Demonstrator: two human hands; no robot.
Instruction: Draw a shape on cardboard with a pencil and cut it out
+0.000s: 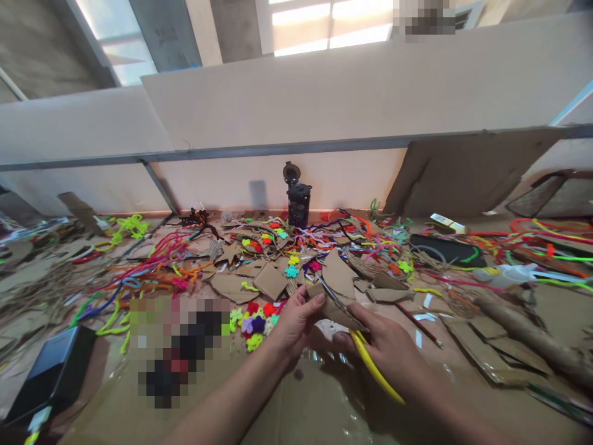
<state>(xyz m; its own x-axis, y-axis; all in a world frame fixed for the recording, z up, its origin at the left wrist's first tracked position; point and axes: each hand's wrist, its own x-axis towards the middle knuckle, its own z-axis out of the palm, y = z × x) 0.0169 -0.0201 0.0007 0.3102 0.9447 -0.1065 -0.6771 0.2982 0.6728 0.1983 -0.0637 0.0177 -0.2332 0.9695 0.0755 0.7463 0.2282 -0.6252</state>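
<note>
A brown cardboard piece (337, 314) is pinched between the thumb and fingers of my left hand (296, 324), above the cardboard-covered table. My right hand (386, 346) is closed round scissors with yellow handles (377, 374); their blades lie along the cardboard piece. Just left of my left hand sits a cluster of small colourful pipe-cleaner flowers (257, 322). Beyond both hands lie cut cardboard scraps (270, 282) and a turquoise flower (291, 271).
A black lidded bottle (299, 204) stands at the back before a white partition (324, 105). A black box-like device (53, 377) is at the left. Pipe cleaners and twine spread across the table. At the right lie a pencil (421, 326), cardboard pieces (495, 352) and a thick stick (532, 334).
</note>
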